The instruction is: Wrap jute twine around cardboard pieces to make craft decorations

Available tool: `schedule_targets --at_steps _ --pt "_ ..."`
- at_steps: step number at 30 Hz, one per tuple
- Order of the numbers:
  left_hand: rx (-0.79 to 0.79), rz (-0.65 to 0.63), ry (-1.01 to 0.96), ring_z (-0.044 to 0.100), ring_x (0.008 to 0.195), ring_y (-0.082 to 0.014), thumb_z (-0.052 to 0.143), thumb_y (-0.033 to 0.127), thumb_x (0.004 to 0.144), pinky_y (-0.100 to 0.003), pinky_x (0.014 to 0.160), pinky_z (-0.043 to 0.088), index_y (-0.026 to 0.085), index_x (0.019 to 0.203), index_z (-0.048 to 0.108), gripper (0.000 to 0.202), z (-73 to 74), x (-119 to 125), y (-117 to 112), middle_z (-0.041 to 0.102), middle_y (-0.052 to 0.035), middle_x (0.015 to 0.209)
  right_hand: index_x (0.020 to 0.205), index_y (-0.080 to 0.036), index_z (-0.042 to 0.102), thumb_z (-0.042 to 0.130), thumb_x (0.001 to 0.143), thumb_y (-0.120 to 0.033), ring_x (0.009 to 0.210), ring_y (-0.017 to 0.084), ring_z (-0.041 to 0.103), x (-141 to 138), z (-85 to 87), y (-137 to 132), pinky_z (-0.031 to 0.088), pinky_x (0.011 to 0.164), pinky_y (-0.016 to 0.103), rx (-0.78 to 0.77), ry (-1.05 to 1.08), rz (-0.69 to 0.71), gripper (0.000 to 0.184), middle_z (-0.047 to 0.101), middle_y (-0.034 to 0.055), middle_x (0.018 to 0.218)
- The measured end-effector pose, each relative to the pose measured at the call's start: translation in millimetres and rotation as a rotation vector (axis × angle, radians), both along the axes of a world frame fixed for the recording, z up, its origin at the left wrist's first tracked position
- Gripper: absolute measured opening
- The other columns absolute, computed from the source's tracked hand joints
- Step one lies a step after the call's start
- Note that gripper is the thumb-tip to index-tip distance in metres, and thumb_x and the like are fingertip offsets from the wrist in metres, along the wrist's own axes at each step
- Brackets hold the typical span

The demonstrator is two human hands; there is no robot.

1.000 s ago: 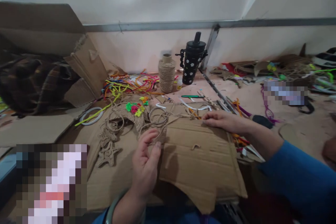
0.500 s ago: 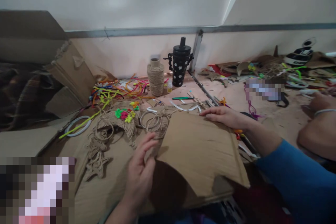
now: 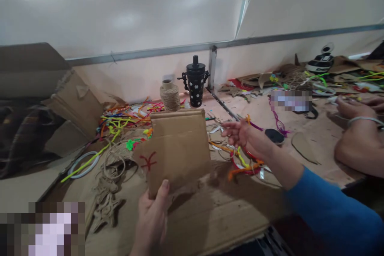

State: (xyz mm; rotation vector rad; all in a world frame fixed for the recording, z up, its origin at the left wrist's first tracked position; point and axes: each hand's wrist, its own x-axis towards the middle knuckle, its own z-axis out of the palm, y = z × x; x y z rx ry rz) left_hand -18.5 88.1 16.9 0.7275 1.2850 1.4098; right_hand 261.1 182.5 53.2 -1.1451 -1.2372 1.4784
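My left hand [image 3: 153,214] grips the lower left edge of a piece of cardboard [image 3: 181,148], thumb on its face. The piece is tilted up and bears a red mark at its left. My right hand [image 3: 244,134] is raised to the right of the piece, apart from it, with fingers spread and nothing in them. Below lies a larger cardboard sheet [image 3: 210,216]. Twine-covered stars [image 3: 106,210] lie left of my left hand. Under my right hand are pipe cleaners [image 3: 246,164] in orange, yellow and red.
A twine spool [image 3: 170,96] and a black flowered tumbler [image 3: 196,82] stand at the back. Colourful pipe cleaners [image 3: 120,122] lie heaped at the left, near an open cardboard box [image 3: 79,100]. At the right are a co-worker's hands [image 3: 352,110] and a loose cardboard scrap [image 3: 304,148].
The cardboard piece, flat under my right hand before, is now lifted and tilted in my left hand. My right hand has let go, and pipe cleaners beneath are uncovered. The view has shifted.
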Motion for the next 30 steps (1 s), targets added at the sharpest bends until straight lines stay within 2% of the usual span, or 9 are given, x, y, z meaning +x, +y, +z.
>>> schedule_targets --at_steps 3,7,11,19,21,23,26,28,30 --pt "-0.11 -0.042 -0.296 0.072 0.086 -0.0236 0.083 0.04 0.057 -0.03 0.076 0.057 0.021 0.092 0.074 0.041 6.1 6.2 0.7 0.078 -0.0044 0.089 0.112 -0.021 0.058 0.068 0.07 -0.051 0.082 0.018 0.062 -23.2 -15.1 -11.7 0.048 0.058 0.025 -0.017 -0.077 0.114 0.053 0.066 0.0075 0.106" --pt "-0.114 -0.076 -0.378 0.072 0.088 -0.0217 0.081 0.032 0.064 -0.028 0.076 0.057 0.021 0.1 0.071 0.039 5.7 7.0 1.5 0.077 -0.0049 0.094 0.108 -0.018 0.061 0.07 0.068 -0.044 0.098 0.023 0.06 -48.2 -26.2 -26.5 0.048 0.083 0.034 -0.015 -0.115 0.213 0.048 0.067 0.0073 0.11" --pt "-0.108 -0.079 -0.381 0.072 0.087 -0.0217 0.08 0.03 0.066 -0.028 0.075 0.057 0.019 0.101 0.071 0.038 5.1 6.1 1.5 0.077 -0.0059 0.092 0.096 -0.016 0.064 0.067 0.07 -0.048 0.088 0.023 0.063 -48.5 -23.2 -30.3 0.049 0.08 0.037 -0.031 -0.14 0.244 0.042 0.07 0.0063 0.096" --pt "-0.107 -0.058 -0.351 0.073 0.082 -0.0219 0.081 0.03 0.062 -0.028 0.072 0.057 0.017 0.093 0.072 0.034 7.8 4.8 2.1 0.077 -0.0058 0.086 0.099 -0.018 0.062 0.065 0.071 -0.055 0.088 0.02 0.063 -46.1 -23.2 -33.0 0.05 0.077 0.032 -0.012 -0.088 0.241 0.047 0.068 0.0063 0.097" --pt "-0.11 -0.05 -0.335 0.073 0.081 -0.0228 0.081 0.03 0.061 -0.03 0.072 0.058 0.017 0.093 0.071 0.035 8.5 4.8 1.9 0.077 -0.0055 0.084 0.103 -0.019 0.059 0.064 0.073 -0.055 0.082 0.018 0.063 -40.6 -20.6 -28.2 0.05 0.069 0.029 0.008 -0.119 0.175 0.046 0.067 0.0057 0.094" --pt "-0.127 -0.067 -0.314 0.073 0.081 -0.0242 0.081 0.031 0.061 -0.032 0.072 0.058 0.017 0.092 0.071 0.036 9.6 5.2 0.9 0.077 -0.0057 0.083 0.11 -0.022 0.054 0.063 0.075 -0.053 0.081 0.017 0.062 -29.7 -13.1 -19.7 0.05 0.065 0.028 0.077 -0.153 0.013 0.047 0.066 0.0049 0.096" --pt "-0.164 -0.171 -0.252 0.073 0.079 -0.0258 0.082 0.03 0.059 -0.033 0.071 0.058 0.015 0.089 0.07 0.035 11.1 6.0 -1.7 0.077 -0.008 0.081 0.117 -0.025 0.049 0.063 0.075 -0.048 0.098 0.02 0.059 -10.1 3.0 -6.3 0.049 0.078 0.031 0.272 -0.233 -0.212 0.05 0.062 0.0059 0.111" --pt "-0.187 -0.231 -0.207 0.073 0.076 -0.0259 0.083 0.029 0.058 -0.033 0.069 0.058 0.013 0.087 0.07 0.035 11.6 6.1 -2.8 0.077 -0.0091 0.08 0.117 -0.024 0.053 0.063 0.075 -0.045 0.099 0.022 0.059 -1.6 11.7 -2.9 0.048 0.082 0.033 0.328 -0.364 -0.146 0.048 0.063 0.0061 0.11" --pt "-0.189 -0.214 -0.2 0.073 0.075 -0.0256 0.084 0.028 0.057 -0.033 0.069 0.058 0.014 0.087 0.07 0.036 11.5 5.6 -2.4 0.077 -0.0082 0.079 0.112 -0.023 0.059 0.061 0.077 -0.043 0.083 0.02 0.061 0.5 15.5 -6.2 0.048 0.071 0.031 0.285 -0.505 0.045 0.041 0.067 0.0037 0.091"
